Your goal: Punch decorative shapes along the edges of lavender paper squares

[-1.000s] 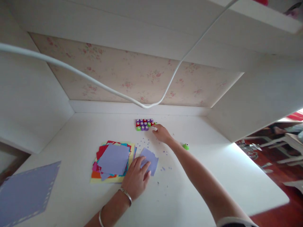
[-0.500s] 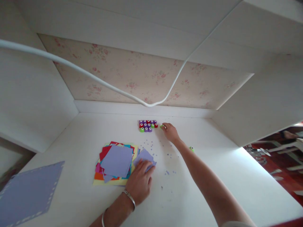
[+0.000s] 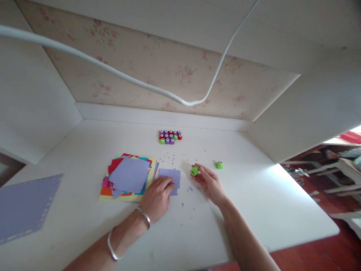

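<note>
My right hand pinches a small green craft punch between thumb and fingers, a little above the table, with its slotted side turned toward me. Under the fingers of my left hand, which are curled together, is a small purple paper piece with a ragged edge; the hand hides part of it. Another green punch stands on the table to the right of my right hand. Farther back, several purple, red and green punches stand in close rows.
A pile of coloured paper sheets lies left of my left hand, purple on top. At the far left is a large purple sheet with punched edges. Tiny paper bits dot the white table. A white cable hangs in front.
My right hand has carried the green punch from beside the rows back toward me, near the purple piece. That piece has turned straighter, and my left fingers have drawn closer together.
</note>
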The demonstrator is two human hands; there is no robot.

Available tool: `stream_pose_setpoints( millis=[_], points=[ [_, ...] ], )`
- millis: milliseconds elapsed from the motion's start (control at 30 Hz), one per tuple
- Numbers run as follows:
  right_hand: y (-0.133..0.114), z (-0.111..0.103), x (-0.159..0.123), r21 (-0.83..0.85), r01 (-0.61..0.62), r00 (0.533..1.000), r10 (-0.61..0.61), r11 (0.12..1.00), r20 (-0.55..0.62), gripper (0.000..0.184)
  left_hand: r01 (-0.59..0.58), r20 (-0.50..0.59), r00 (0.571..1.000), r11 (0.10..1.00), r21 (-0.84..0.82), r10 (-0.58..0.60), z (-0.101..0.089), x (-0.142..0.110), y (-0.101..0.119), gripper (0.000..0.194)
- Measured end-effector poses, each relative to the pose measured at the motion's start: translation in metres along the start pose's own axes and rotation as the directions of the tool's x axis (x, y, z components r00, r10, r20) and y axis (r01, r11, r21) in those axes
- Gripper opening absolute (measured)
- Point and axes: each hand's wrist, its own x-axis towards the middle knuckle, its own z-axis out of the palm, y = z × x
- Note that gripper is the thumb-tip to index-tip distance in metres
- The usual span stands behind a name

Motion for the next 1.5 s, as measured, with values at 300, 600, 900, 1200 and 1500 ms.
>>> stream_pose_setpoints(
  millis=[300, 600, 900, 1200, 1500],
  points=[
    [0.015, -0.009, 0.003, -0.339, 0.119, 0.991, -0.132, 0.933, -0.014, 0.04, 0.029, -0.113, 0.993, 0.999, -0.046, -0.034, -0.015, 0.016, -0.006, 0.033],
    [0.016, -0.005, -0.002, -0.568, 0.279, 0.954, -0.292, 0.774, 0.072, 0.029, 0.021, 0.048, 0.999, 1.0, -0.005, -0.02, -0.016, 0.017, -0.006, 0.044],
    [0.012, 0.0, -0.008, -0.761, 0.418, 0.896, -0.361, 0.496, 0.257, 0.026, 0.077, -0.163, 0.979, 0.96, -0.269, -0.124, -0.006, 0.017, -0.011, 0.025],
    [0.01, -0.001, -0.007, -0.75, 0.401, 0.907, -0.344, 0.526, 0.244, 0.023, 0.089, -0.132, 0.979, 0.916, -0.392, -0.152, 0.005, 0.045, -0.018, 0.013],
    [0.015, -0.001, -0.004, -0.672, 0.27, 0.945, -0.323, 0.69, 0.048, 0.027, 0.188, -0.035, 0.972, 0.854, -0.486, -0.234, 0.0, 0.043, -0.017, 0.027]
  ],
)
